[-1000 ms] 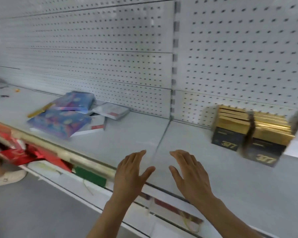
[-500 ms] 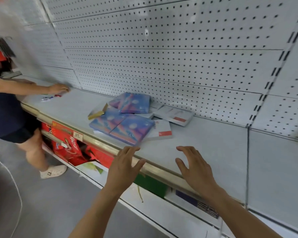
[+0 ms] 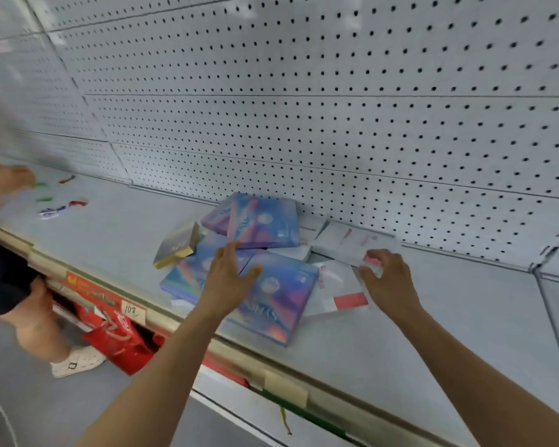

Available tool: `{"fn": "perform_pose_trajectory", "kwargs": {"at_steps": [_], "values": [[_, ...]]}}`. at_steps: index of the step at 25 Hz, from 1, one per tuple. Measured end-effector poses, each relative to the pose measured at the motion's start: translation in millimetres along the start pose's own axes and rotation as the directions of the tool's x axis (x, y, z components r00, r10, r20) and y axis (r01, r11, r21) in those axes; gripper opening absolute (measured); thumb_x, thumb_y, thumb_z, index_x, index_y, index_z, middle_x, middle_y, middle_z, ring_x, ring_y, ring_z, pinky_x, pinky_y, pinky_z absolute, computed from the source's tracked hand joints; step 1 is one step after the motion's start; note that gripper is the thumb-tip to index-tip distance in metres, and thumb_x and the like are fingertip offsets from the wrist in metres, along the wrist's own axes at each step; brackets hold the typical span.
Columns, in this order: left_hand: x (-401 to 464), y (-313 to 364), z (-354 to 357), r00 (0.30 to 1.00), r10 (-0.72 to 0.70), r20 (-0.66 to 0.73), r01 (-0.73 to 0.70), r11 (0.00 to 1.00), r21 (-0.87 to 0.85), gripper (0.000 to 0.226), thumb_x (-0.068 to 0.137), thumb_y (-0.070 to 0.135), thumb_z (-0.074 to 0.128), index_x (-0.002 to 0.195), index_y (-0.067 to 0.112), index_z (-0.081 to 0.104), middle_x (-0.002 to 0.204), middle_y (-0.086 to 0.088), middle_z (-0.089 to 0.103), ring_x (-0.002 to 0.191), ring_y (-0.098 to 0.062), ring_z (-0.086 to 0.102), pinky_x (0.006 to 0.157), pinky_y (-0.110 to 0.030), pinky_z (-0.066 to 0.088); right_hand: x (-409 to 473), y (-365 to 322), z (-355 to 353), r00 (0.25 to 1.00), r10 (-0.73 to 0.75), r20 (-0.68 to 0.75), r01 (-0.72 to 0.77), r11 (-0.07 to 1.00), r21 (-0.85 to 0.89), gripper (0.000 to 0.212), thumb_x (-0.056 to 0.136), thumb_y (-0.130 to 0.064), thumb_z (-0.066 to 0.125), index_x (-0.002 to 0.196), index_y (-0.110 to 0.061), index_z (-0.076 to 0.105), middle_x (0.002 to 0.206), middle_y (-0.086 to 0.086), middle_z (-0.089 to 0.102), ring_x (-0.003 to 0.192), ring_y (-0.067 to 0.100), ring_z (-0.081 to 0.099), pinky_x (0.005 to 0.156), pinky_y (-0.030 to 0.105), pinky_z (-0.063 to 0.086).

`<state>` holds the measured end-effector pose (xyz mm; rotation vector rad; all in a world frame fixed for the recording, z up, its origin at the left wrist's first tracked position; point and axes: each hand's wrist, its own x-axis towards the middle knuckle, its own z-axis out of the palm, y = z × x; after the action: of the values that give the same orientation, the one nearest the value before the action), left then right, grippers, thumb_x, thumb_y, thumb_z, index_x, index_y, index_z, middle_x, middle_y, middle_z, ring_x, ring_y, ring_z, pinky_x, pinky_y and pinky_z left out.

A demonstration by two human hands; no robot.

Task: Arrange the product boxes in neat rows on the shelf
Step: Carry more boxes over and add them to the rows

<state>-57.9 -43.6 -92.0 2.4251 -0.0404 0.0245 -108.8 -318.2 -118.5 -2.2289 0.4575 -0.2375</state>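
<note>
Looking down through the head camera, we see a white metal shelf backed by a white perforated pegboard panel.

A loose heap of product boxes lies on the shelf near the pegboard. It contains flat square boxes with iridescent blue and purple covers: one at the rear, tilted and resting on the others; one at the front, with a corner at the shelf's front edge; and one at the left, partly covered. A small gold and silver box leans against the left side of the heap. Flat white boxes with red labels lie at the right: one by the pegboard and one nearer the front.

Our left hand is over the blue and purple boxes with fingers straight and spread, grasping nothing; contact with the covers cannot be confirmed. Our right hand has its fingers curled at the near corner of the rear white box, apparently pinching it, though blur makes this uncertain.

At the far left, another person's hand is beside small coloured items scattered on the shelf. Below the shelf edge we see red packages and a handwritten price tag.
</note>
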Motion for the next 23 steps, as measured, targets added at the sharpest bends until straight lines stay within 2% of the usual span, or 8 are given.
{"fn": "perform_pose_trajectory", "kwargs": {"at_steps": [4, 6, 8, 11, 14, 15, 18, 23], "values": [[75, -12, 5, 0.983, -0.183, -0.008, 0.178, 0.967, -0.181, 0.077, 0.084, 0.034, 0.068, 0.142, 0.003, 0.029, 0.136, -0.018, 0.044, 0.127, -0.035, 0.044, 0.104, -0.045, 0.038, 54, 8, 5, 0.940, 0.333, -0.079, -0.331, 0.943, 0.037, 0.058, 0.085, -0.028, 0.064, 0.134, -0.006, 0.041, 0.134, 0.019, 0.041, 0.121, 0.038, 0.043, 0.094, 0.045, 0.042], [97, -17, 8, 0.967, -0.254, 0.022, 0.253, 0.940, -0.230, 0.081, 0.086, 0.038, 0.066, 0.145, 0.001, 0.024, 0.142, -0.017, 0.043, 0.129, -0.033, 0.044, 0.105, -0.043, 0.038, 72, 12, 10, 0.867, 0.498, -0.023, -0.479, 0.844, 0.243, 0.058, 0.081, -0.031, 0.066, 0.128, -0.003, 0.045, 0.124, 0.019, 0.051, 0.101, 0.035, 0.057, 0.069, 0.040, 0.056], [111, -19, 12, 0.954, -0.301, 0.013, 0.294, 0.918, -0.266, 0.080, 0.087, 0.041, 0.065, 0.143, 0.000, 0.026, 0.138, -0.017, 0.047, 0.125, -0.034, 0.047, 0.101, -0.039, 0.040, 80, 14, 10, 0.824, 0.567, 0.013, -0.526, 0.756, 0.389, 0.043, 0.085, -0.029, 0.065, 0.111, 0.000, 0.048, 0.102, 0.014, 0.056, 0.079, 0.027, 0.059, 0.049, 0.029, 0.049], [127, -15, 14, 0.918, -0.393, 0.043, 0.385, 0.865, -0.323, 0.071, 0.083, 0.041, 0.070, 0.132, -0.002, 0.041, 0.121, -0.017, 0.057, 0.107, -0.034, 0.057, 0.087, -0.039, 0.048, 81, 11, 4, 0.784, 0.620, 0.033, -0.541, 0.657, 0.525, 0.023, 0.090, -0.020, 0.063, 0.090, -0.002, 0.049, 0.080, 0.014, 0.054, 0.059, 0.023, 0.053, 0.048, 0.030, 0.043], [132, -8, 11, 0.906, -0.394, 0.154, 0.415, 0.755, -0.508, 0.037, 0.083, 0.034, 0.073, 0.095, 0.003, 0.057, 0.086, -0.014, 0.058, 0.064, -0.026, 0.054, 0.054, -0.033, 0.049, 61, 11, -5, 0.754, 0.647, 0.111, -0.564, 0.551, 0.615, 0.026, 0.087, -0.018, 0.068, 0.098, 0.002, 0.055, 0.086, 0.016, 0.062, 0.065, 0.026, 0.060, 0.061, 0.035, 0.054], [130, -4, 9, 0.911, -0.371, 0.180, 0.404, 0.715, -0.571, 0.028, 0.085, 0.029, 0.071, 0.089, 0.006, 0.055, 0.085, -0.014, 0.056, 0.060, -0.022, 0.052, 0.052, -0.031, 0.047, 50, 10, -7, 0.749, 0.649, 0.135, -0.566, 0.520, 0.640, 0.025, 0.087, -0.017, 0.068, 0.098, 0.002, 0.058, 0.088, 0.016, 0.063, 0.070, 0.027, 0.062, 0.069, 0.038, 0.056], [115, 6, 2, 0.922, -0.304, 0.241, 0.376, 0.552, -0.744, 0.017, 0.092, 0.015, 0.063, 0.083, 0.012, 0.049, 0.088, -0.011, 0.052, 0.068, -0.024, 0.059, 0.070, -0.047, 0.057, 12, 12, -12, 0.781, 0.607, 0.145, -0.496, 0.463, 0.735, 0.018, 0.089, -0.011, 0.064, 0.099, 0.001, 0.057, 0.097, 0.017, 0.064, 0.084, 0.031, 0.064, 0.075, 0.041, 0.055], [71, 1, -6, 0.980, -0.123, 0.156, 0.198, 0.679, -0.707, 0.022, 0.089, 0.019, 0.066, 0.095, 0.006, 0.050, 0.083, -0.006, 0.048, 0.080, -0.022, 0.057, 0.071, -0.047, 0.060, -62, 17, -24, 0.850, 0.526, 0.000, -0.273, 0.442, 0.854, 0.015, 0.090, -0.008, 0.060, 0.105, -0.005, 0.056, 0.106, 0.013, 0.062, 0.092, 0.027, 0.064, 0.072, 0.035, 0.053]]}}
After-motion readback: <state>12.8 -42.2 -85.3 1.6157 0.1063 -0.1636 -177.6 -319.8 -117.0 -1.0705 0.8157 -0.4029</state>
